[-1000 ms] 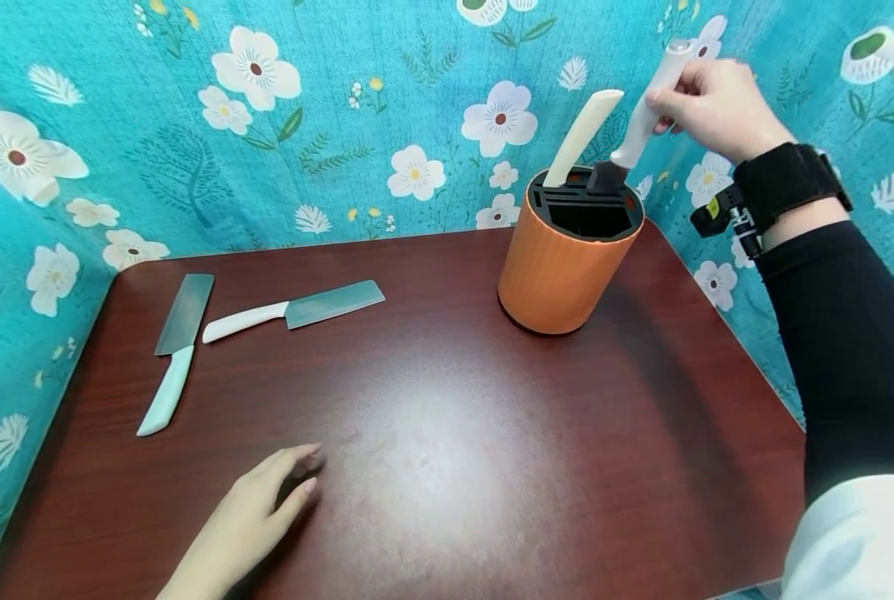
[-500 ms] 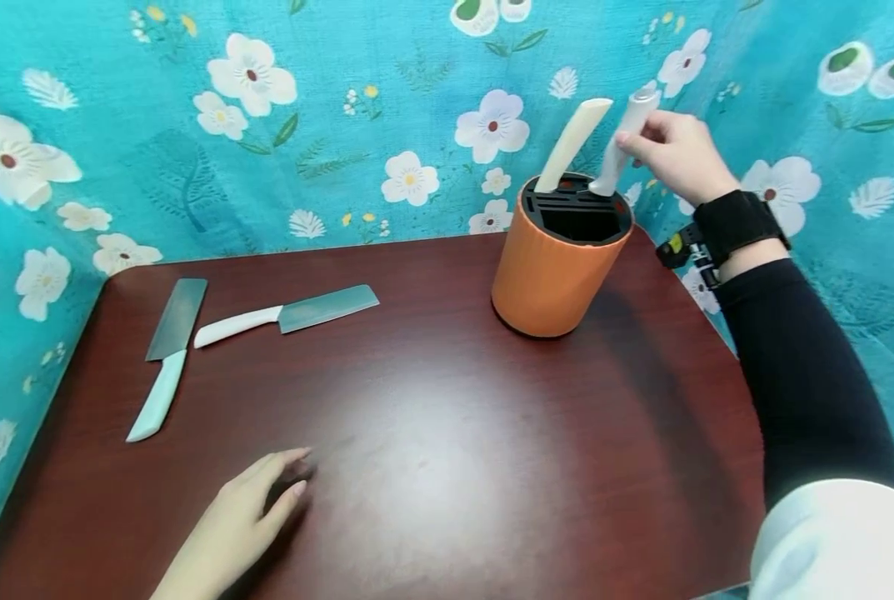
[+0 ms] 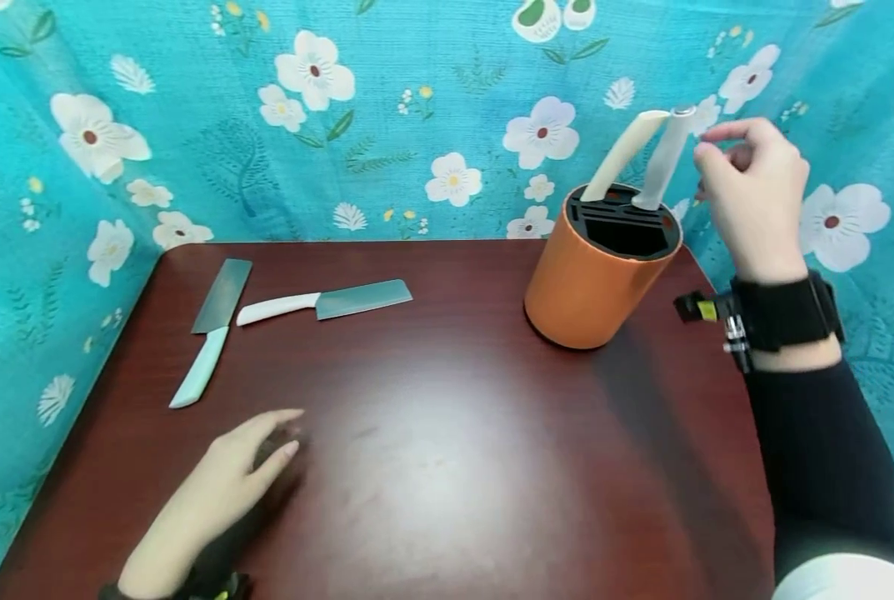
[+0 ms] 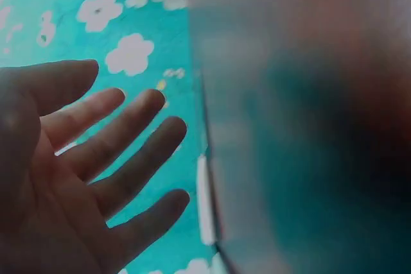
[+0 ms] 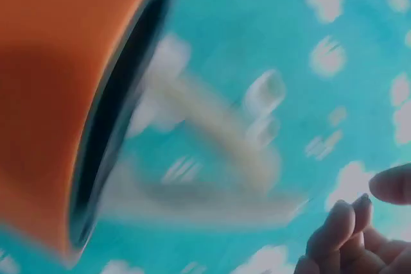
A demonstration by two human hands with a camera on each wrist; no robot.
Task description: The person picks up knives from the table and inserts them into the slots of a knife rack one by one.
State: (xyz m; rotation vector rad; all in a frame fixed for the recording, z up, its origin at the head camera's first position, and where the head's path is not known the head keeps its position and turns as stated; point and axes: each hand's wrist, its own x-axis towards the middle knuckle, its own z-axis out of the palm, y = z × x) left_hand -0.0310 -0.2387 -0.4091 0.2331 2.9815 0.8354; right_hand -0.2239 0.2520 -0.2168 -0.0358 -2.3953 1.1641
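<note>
- At the far right of the surface [image 3: 432, 450], here's the change: the grey-handled knife [image 3: 664, 158] stands in the orange knife block [image 3: 592, 292], its dark blade, on show a second ago, now gone from sight.
- And the right hand [image 3: 761, 196] has let go! Its fingers are loosely bent around nothing, thumb and fingertips just beside the handle but apart from it.
- That looks like another knife housed: the cream-handled knife [image 3: 625, 157] leans in the same block, so two handles now rise from the black top.
- Do those handles touch? The right wrist view is blurred there, so I can't call it.
- Over to the left hand [image 3: 225, 475], low at the near left: fingers relaxed, thumb spread, nothing held.
- Beyond it, the white-handled cleaver [image 3: 322, 302] and the mint-handled cleaver [image 3: 220, 323] lie unmoved on the surface, so the work seems about half done, if those belong in the block too.
</note>
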